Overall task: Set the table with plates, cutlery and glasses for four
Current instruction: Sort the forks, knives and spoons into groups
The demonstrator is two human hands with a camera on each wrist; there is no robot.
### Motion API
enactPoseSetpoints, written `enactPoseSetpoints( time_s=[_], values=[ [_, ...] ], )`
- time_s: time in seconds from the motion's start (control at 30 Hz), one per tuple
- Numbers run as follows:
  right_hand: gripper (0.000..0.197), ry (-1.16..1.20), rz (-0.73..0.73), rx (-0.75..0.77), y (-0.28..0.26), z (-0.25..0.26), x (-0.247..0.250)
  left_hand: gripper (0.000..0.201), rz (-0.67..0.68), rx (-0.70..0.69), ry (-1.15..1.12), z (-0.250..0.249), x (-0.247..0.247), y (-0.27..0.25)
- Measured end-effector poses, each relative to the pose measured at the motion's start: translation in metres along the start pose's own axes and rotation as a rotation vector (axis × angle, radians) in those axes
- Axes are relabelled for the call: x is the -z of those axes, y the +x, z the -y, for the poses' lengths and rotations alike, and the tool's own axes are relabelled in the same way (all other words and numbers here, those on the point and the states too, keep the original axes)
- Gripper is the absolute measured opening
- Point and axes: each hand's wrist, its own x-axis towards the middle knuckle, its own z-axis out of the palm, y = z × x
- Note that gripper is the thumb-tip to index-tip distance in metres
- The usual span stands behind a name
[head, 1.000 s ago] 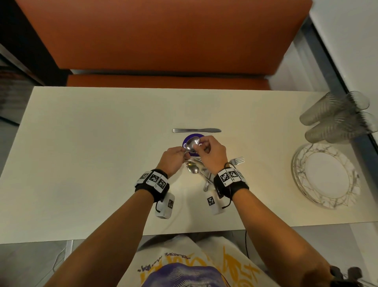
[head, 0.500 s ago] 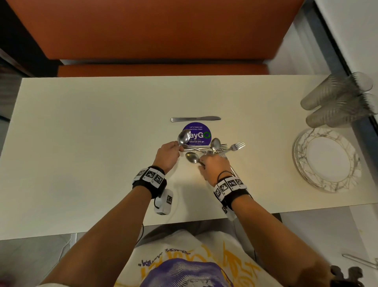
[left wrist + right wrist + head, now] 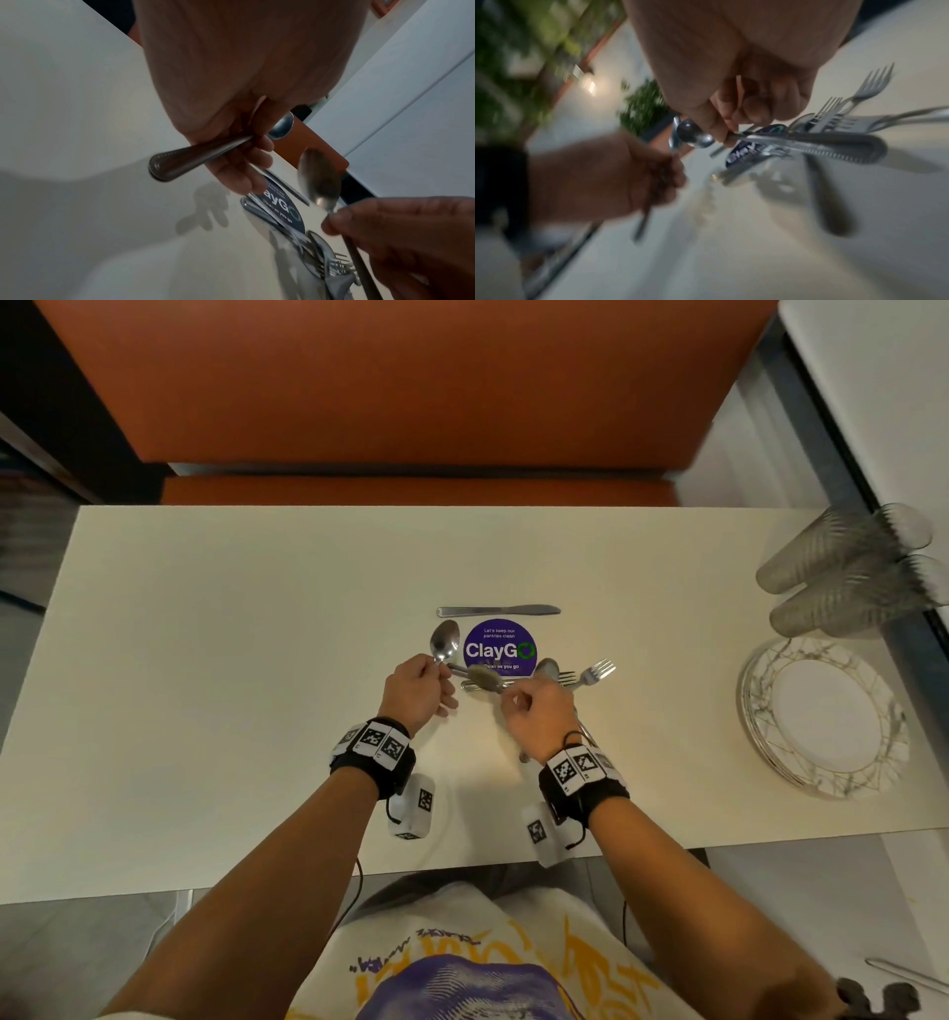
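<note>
Cutlery (image 3: 534, 680) lies in a loose heap at the middle of your counter (image 3: 205, 660), overlapping the near edge of a round purple sticker (image 3: 500, 649) that reads "ClayGo". The heap holds at least two forks (image 3: 595, 671) with tines pointing to your right, and another spoon bowl shows just beside your right hand; the exact count in the tangle is hard to tell. One knife (image 3: 498, 610) lies alone just beyond the sticker, flat, blade tip to your right.

Your left hand (image 3: 418, 693) is closed around the handle of a spoon (image 3: 444, 642), whose bowl stands up past your knuckles at the left edge of the sticker. In the left wrist view the fingers (image 3: 246, 162) curl over the stem and the beaded handle end sticks out below the palm.

Your right hand (image 3: 536, 716) pinches a second spoon (image 3: 482, 676) by the neck between thumb and fingertips, its blurred bowl pointing toward your left hand, raised above the heap. The right wrist view is smeared, but the pinch on the stem still reads.

At the right end of the counter, a stack of plates (image 3: 827, 716) with a marbled rim sits near the edge, and ribbed clear glasses (image 3: 842, 567) stand beyond it, well apart from the cutlery.
</note>
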Motion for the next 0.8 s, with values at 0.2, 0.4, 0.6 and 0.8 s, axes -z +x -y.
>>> enactPoseSetpoints(
  time_s=[0.2, 0.4, 0.6, 0.8],
  values=[
    [0.014, 0.555, 0.052, -0.215, 0.019, 0.022, 0.004, 0.029, 0.071, 0.018, -0.109, -0.010, -0.015, -0.007],
    [0.010, 0.478, 0.065, -0.176, 0.026, 0.028, 0.000, 0.023, 0.115, 0.009, -0.054, -0.018, -0.033, -0.021],
    [0.019, 0.349, 0.022, -0.203, 0.035, 0.026, 0.008, 0.024, 0.051, 0.041, -0.061, -0.019, -0.039, -0.027],
    [0.016, 0.508, -0.045, -0.266, 0.041, 0.027, 0.027, 0.028, 0.138, 0.066, -0.113, -0.023, -0.036, -0.027]
  ],
)
